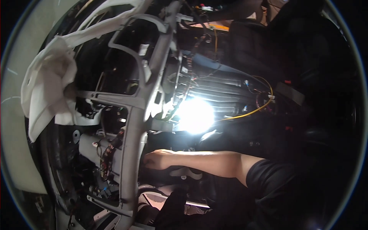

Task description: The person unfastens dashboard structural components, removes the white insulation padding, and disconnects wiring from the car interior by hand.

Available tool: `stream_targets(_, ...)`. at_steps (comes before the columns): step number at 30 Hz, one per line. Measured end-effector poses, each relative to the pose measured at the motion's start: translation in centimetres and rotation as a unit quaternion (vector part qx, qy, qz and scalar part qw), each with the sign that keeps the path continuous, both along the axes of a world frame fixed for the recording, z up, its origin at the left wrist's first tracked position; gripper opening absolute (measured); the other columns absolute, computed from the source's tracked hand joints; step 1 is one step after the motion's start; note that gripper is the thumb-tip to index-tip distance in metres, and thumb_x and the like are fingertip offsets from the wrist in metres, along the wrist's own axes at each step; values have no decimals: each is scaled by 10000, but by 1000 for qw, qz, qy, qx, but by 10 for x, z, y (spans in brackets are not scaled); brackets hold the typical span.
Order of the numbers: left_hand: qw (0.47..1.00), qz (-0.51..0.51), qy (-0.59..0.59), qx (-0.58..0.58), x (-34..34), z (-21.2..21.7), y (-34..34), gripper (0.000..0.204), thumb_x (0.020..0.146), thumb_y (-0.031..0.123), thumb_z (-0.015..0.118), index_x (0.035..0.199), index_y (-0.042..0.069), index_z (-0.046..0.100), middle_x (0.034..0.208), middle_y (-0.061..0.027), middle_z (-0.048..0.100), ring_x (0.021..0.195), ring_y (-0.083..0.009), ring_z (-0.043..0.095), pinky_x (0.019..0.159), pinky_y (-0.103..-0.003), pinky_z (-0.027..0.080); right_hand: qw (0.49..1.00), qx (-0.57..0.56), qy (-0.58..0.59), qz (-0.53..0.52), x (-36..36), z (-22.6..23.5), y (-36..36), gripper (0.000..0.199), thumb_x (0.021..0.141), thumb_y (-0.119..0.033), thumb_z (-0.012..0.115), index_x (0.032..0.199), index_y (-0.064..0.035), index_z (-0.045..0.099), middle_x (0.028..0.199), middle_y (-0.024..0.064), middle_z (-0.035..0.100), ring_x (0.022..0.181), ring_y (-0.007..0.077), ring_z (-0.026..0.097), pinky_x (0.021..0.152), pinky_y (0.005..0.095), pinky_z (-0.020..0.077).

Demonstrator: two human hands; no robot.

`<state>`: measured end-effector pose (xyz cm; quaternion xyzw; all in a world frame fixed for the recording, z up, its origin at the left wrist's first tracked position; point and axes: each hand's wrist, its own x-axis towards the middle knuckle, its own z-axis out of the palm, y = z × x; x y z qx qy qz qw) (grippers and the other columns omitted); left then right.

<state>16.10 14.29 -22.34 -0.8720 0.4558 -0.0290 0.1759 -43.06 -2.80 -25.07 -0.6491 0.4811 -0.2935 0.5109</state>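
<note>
One bare forearm in a black short sleeve reaches in from the right, and I take it as my right hand (156, 159). Its knuckles press against the edge of a grey metal dashboard support frame (132, 126) inside a stripped car cabin. The fingers curl toward the frame and are partly hidden, so I cannot tell whether they grip anything. A bundle of wrapped wires and connectors (108, 155) hangs just left of the hand, on the far side of the frame. My left hand is not in view.
A white deflated airbag (48, 82) droops at the left. A very bright work light (195, 115) glares just above the forearm. A yellow cable (251, 111) runs right from it. A black seat (260, 42) fills the upper right, with dark floor parts below.
</note>
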Motion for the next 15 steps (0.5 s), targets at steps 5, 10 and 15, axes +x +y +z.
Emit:
stream_targets(5, 997, 29, -41, -53, 12, 17, 28, 200, 958, 11, 436, 1000, 5, 631, 1002, -145, 646, 968, -292, 607, 908, -399, 460, 1000, 3, 6, 28, 1, 18, 1, 359, 890, -359, 599, 1111, -83, 662, 1030, 149, 698, 1013, 325, 657, 893, 421, 505)
stream_targets(10, 994, 25, -61, -85, -4, 16, 21, 200, 958, 13, 436, 999, 6, 631, 1000, -144, 647, 966, -291, 608, 905, -397, 461, 998, 32, 19, 51, 0, 21, 0, 371, 898, -367, 592, 1136, -89, 652, 1029, 141, 700, 1012, 313, 659, 881, 417, 509)
stream_targets(15, 993, 3, -72, -95, -1, -12, 10, 199, 958, 14, 436, 998, 7, 632, 998, -143, 647, 964, -291, 608, 903, -395, 462, 999, 17, 24, 45, -1, 15, 0, 385, 901, -381, 587, 1142, -88, 650, 1036, 141, 699, 1022, 321, 655, 887, 421, 507)
